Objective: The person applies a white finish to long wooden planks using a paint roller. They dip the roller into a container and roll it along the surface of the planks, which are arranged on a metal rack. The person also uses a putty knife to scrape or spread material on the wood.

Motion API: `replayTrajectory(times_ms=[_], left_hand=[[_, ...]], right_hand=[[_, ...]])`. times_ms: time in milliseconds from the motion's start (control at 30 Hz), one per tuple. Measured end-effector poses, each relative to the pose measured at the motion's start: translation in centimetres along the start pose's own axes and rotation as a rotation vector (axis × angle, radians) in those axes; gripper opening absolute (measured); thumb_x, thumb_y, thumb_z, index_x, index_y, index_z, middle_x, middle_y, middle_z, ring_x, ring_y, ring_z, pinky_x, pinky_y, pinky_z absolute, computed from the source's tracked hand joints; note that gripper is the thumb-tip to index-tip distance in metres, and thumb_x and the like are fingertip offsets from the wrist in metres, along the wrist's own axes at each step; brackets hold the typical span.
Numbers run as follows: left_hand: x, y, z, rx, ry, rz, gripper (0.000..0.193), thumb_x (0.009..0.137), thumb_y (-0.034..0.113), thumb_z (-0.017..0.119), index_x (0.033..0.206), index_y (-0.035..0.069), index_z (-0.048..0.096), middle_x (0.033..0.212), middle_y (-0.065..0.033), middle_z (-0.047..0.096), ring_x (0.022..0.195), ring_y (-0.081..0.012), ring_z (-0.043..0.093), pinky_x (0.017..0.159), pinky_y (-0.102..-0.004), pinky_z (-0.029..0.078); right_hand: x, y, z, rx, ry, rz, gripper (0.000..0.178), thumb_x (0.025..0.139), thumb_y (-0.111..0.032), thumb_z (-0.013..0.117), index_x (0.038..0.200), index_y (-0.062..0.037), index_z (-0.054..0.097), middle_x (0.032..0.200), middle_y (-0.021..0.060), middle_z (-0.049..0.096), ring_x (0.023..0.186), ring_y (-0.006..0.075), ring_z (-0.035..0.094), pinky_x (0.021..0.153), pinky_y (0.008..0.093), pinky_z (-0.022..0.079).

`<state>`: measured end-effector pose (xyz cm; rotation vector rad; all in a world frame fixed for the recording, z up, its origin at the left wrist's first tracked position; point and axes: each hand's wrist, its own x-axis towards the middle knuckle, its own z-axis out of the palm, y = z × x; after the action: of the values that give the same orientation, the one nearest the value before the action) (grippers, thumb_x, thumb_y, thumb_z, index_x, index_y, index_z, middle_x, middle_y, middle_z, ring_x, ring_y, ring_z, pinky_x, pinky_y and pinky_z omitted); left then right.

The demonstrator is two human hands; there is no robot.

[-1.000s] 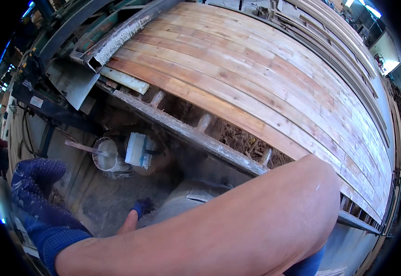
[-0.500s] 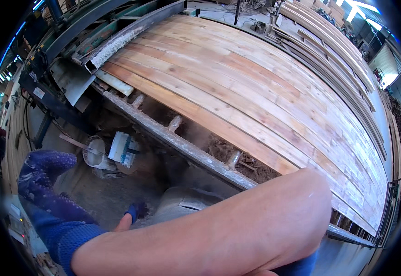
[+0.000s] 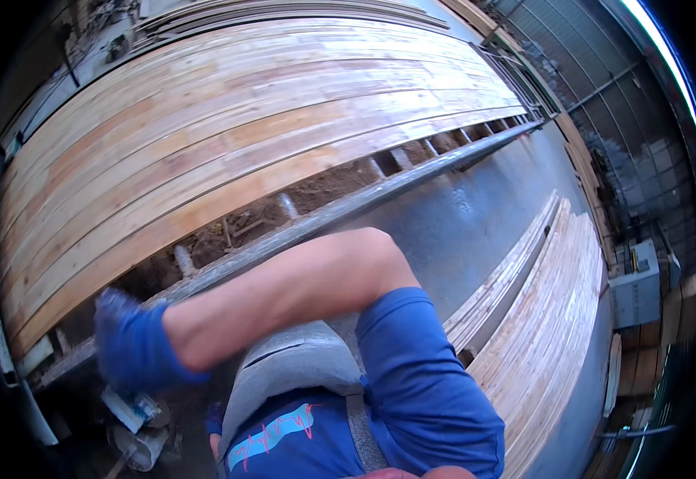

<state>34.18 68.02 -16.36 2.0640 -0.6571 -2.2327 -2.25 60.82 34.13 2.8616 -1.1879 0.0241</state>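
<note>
Across my body to the left reaches my right arm, its blue sleeve ending above the elbow. My right hand, in a dark blue knit glove, is beside the near metal rail and the lower left boards. Motion smears its fingers. Low beside my grey apron shows a small part of my left hand, also gloved in blue; its fingers are hidden. Below my right hand are a white-and-teal block-like thing and a whitish bucket with a stick in it.
A wide layer of wooden boards lies on a metal frame with short rollers, sawdust underneath. Long planks are stacked at the right. Beyond them stands a grey box. More strips lie at the far side.
My view has turned right, bringing the plank stack and grey box into sight. The bucket now appears lower. My right hand, curled and clearly visible before, is now blurred near the rail.
</note>
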Motion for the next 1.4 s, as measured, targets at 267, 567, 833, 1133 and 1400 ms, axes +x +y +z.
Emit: replayTrajectory(times_ms=[267,567,833,1133,1400], left_hand=[[-1.1,2.2,7.9,0.112,-0.002,0.015,0.039,0.098,0.042,0.049,0.120,0.012,0.061,0.110,-0.0100,0.069,0.093,-0.0240,0.065,0.076,-0.0390,0.049],[-2.8,3.9,29.3,0.158,0.029,0.064,0.038,0.099,0.040,0.048,0.121,0.012,0.061,0.112,-0.0104,0.068,0.096,-0.0234,0.065,0.079,-0.0386,0.049],[-6.3,5.0,42.2,0.165,0.035,0.088,0.038,0.100,0.039,0.047,0.122,0.011,0.061,0.114,-0.0107,0.067,0.098,-0.0229,0.064,0.082,-0.0383,0.050],[-7.2,5.4,46.1,0.198,0.099,0.069,0.037,0.100,0.037,0.047,0.123,0.011,0.062,0.115,-0.0111,0.067,0.101,-0.0224,0.063,0.085,-0.0379,0.050],[-14.2,-2.4,41.3,0.173,0.229,0.103,0.037,0.101,0.035,0.046,0.124,0.010,0.062,0.117,-0.0114,0.066,0.103,-0.0219,0.062,0.088,-0.0375,0.050]], right_hand=[[-19.0,10.1,7.1,0.013,0.243,0.515,0.009,0.069,-0.017,0.065,0.067,-0.0081,0.067,0.066,0.0154,0.066,0.060,0.0305,0.067,0.047,0.0451,0.048],[-53.0,21.1,14.0,0.023,0.134,1.071,0.014,0.079,-0.021,0.061,0.086,-0.0093,0.064,0.086,0.0156,0.068,0.082,0.0357,0.068,0.071,0.0492,0.054],[-64.3,27.9,20.8,0.052,-0.005,1.202,0.022,0.075,-0.025,0.070,0.091,-0.0105,0.067,0.090,0.0155,0.070,0.086,0.0350,0.069,0.072,0.0475,0.055],[-62.0,30.5,23.8,0.079,0.082,0.983,0.011,0.074,-0.018,0.064,0.080,-0.0094,0.066,0.077,0.0154,0.068,0.073,0.0351,0.069,0.061,0.0469,0.053],[-47.8,29.5,27.4,0.268,0.373,0.552,0.009,0.080,-0.013,0.058,0.074,-0.0075,0.063,0.071,0.0178,0.063,0.068,0.0313,0.065,0.061,0.0432,0.051]])
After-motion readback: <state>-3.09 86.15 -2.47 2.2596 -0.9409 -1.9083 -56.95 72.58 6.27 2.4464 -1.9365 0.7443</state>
